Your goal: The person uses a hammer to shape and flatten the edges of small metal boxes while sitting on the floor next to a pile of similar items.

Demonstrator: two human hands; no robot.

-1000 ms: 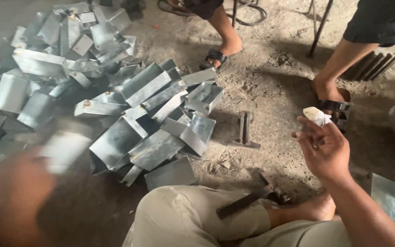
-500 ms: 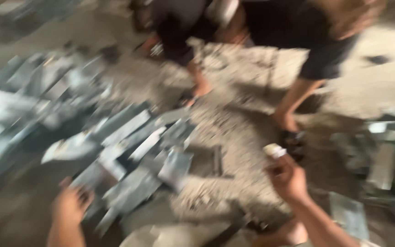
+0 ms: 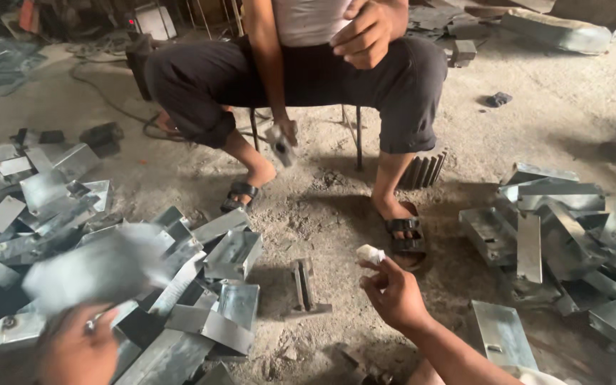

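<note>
The left hand (image 3: pixel 80 349) sits at the bottom edge, at about 7 o'clock, gripping a bent sheet-metal piece (image 3: pixel 98 267). The piece is blurred; it rises from the hand toward 12 o'clock, and its long axis runs roughly from 8 to 2 o'clock. The fingers are closed round its lower edge, though the blur hides how exactly. Just beside it at 3 o'clock lies the left pile (image 3: pixel 201 285) of similar metal pieces on the floor (image 3: pixel 336 214).

The right hand (image 3: pixel 393 292) is at about 5 o'clock, raised clear of the floor, thumb and fingertips pinching a small white lump (image 3: pixel 371 254). Between the two hands, slightly nearer the right, a small metal block (image 3: pixel 304 285) lies on the floor with its long axis from 12 to 6 o'clock. It is at 9 o'clock from the right hand and 2 o'clock from the left. A second pile (image 3: pixel 572 228) lies at 3 o'clock.

Another person sits on a stool at 12 o'clock, sandalled feet on the floor, one hand (image 3: pixel 283 139) hanging with a small object.

A second ago the left hand was low and empty-looking at the pile's near edge; now it has lifted a piece. The view has tilted up, and the right hand keeps its pinch on the lump.
</note>
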